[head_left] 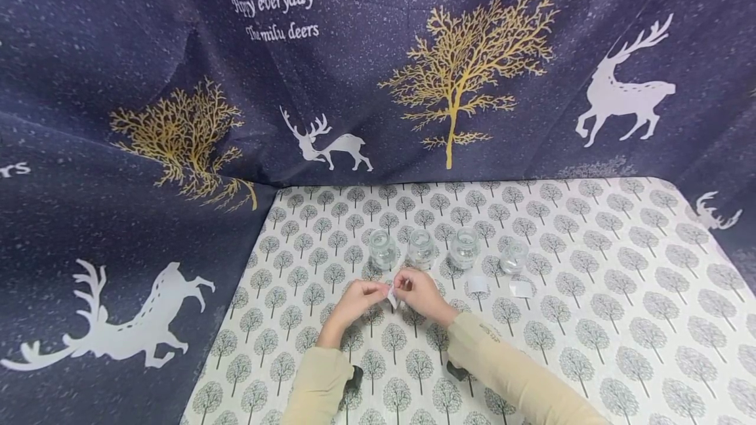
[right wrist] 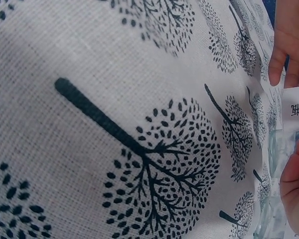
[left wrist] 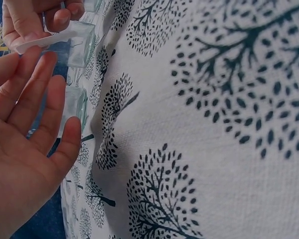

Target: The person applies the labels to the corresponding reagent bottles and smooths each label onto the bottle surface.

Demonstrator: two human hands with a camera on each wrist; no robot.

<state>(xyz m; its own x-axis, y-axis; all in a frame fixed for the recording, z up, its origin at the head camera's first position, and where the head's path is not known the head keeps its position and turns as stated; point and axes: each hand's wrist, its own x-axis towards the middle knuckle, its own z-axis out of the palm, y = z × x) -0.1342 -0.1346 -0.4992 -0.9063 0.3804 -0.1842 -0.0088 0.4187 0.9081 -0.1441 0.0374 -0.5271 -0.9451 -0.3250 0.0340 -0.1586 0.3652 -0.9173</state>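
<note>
A small white paper label (head_left: pixel 394 300) is held between both hands, just in front of the leftmost glass jar (head_left: pixel 382 251). My left hand (head_left: pixel 357 300) pinches one end of it with thumb and index finger, while its other fingers (left wrist: pixel 54 107) extend loosely. The right hand (head_left: pixel 419 294) grips the other side with its fingertips. Dark printed characters show on the label (right wrist: pixel 296 112) in the right wrist view. From the left wrist camera, the label (left wrist: pixel 52 40) appears nearly edge-on, with glass jars behind it.
More clear glass jars stand in a row to the right: one jar (head_left: pixel 422 249), another jar (head_left: pixel 464 249) and a shorter jar (head_left: pixel 513 259). Two white labels (head_left: pixel 477 284) (head_left: pixel 520 290) lie before them on the tree-print tablecloth (head_left: pixel 590 320). A dark deer-print curtain (head_left: pixel 378 71) hangs behind.
</note>
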